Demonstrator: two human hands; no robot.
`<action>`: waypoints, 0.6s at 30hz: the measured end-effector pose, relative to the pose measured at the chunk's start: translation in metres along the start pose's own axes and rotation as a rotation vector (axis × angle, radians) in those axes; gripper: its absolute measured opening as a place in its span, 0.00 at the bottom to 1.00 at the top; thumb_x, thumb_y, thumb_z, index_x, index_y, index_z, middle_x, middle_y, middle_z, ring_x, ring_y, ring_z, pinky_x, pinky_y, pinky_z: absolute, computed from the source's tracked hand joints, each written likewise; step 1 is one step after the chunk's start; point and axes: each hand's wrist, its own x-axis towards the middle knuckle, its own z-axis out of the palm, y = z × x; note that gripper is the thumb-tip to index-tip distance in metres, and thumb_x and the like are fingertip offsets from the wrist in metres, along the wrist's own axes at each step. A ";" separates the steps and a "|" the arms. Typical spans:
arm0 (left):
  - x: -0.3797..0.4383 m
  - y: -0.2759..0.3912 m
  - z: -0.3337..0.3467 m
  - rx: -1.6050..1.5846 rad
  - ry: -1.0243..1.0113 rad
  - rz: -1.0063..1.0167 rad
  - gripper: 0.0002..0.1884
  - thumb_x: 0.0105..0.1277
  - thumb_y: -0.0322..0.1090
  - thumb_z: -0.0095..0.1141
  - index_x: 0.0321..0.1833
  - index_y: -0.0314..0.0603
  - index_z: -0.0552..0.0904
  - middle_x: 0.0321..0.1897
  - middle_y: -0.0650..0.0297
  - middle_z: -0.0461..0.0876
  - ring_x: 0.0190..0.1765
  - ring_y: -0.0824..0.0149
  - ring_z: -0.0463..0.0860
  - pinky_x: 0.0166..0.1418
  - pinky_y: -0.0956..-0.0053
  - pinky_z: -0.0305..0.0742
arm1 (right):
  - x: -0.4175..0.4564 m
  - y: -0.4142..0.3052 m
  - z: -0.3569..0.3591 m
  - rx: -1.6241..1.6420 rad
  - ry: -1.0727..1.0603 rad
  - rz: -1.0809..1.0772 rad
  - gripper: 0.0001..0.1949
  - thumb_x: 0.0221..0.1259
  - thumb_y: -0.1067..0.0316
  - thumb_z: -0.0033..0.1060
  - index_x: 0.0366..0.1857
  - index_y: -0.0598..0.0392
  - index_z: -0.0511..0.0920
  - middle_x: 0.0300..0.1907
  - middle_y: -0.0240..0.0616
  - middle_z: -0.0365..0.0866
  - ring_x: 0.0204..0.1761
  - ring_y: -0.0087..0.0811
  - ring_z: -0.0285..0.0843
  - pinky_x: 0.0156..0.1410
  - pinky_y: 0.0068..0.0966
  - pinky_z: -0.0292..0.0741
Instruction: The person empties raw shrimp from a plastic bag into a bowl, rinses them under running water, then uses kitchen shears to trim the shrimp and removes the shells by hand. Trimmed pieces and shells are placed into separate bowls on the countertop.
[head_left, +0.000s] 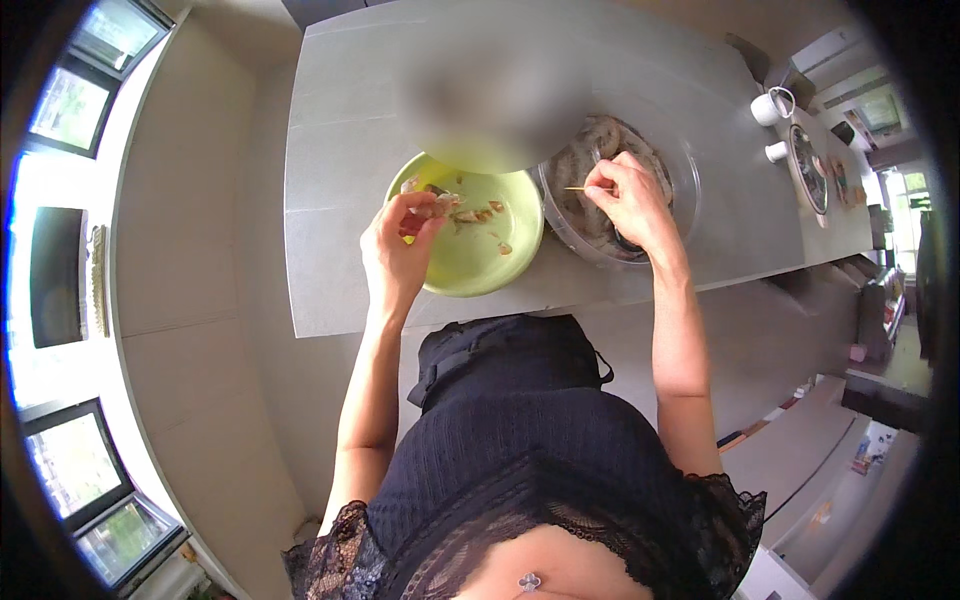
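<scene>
My left hand (401, 232) pinches a raw shrimp (435, 206) over the left part of a light green bowl (517, 259). Several brownish shell pieces (474, 216) lie in that bowl. To its right stands a clear round plastic container (694, 191) holding many greyish raw shrimp (574, 169). Above this container my right hand (626, 191) grips a thin wooden toothpick (574, 188) between thumb and fingers, its tip pointing left. A dark object under the right wrist is mostly hidden.
Both vessels stand on a grey table (337, 187), whose near edge is close to my body. A blurred patch covers the area behind the bowl. Farther right are a white mug (766, 109), a small white cup (776, 151) and a round dark tray (808, 169).
</scene>
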 end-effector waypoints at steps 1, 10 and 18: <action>0.000 -0.001 0.001 0.008 0.006 0.011 0.12 0.58 0.23 0.65 0.46 0.38 0.84 0.34 0.61 0.85 0.32 0.70 0.84 0.42 0.75 0.80 | -0.001 -0.002 -0.001 0.050 -0.026 0.019 0.06 0.62 0.66 0.65 0.34 0.57 0.81 0.34 0.39 0.78 0.39 0.39 0.81 0.46 0.35 0.77; -0.002 -0.027 0.000 0.245 -0.109 0.041 0.12 0.60 0.27 0.67 0.46 0.37 0.82 0.31 0.61 0.78 0.27 0.69 0.74 0.36 0.73 0.74 | -0.013 -0.025 0.025 -0.490 0.367 -0.188 0.05 0.60 0.73 0.56 0.36 0.54 0.82 0.34 0.38 0.78 0.43 0.37 0.78 0.50 0.36 0.68; 0.013 -0.037 0.003 0.289 0.011 0.152 0.11 0.63 0.28 0.64 0.46 0.39 0.79 0.39 0.57 0.80 0.34 0.60 0.81 0.41 0.65 0.77 | -0.026 -0.075 0.125 -0.183 0.013 -0.425 0.04 0.53 0.74 0.57 0.29 0.52 0.82 0.29 0.37 0.84 0.41 0.36 0.83 0.51 0.35 0.70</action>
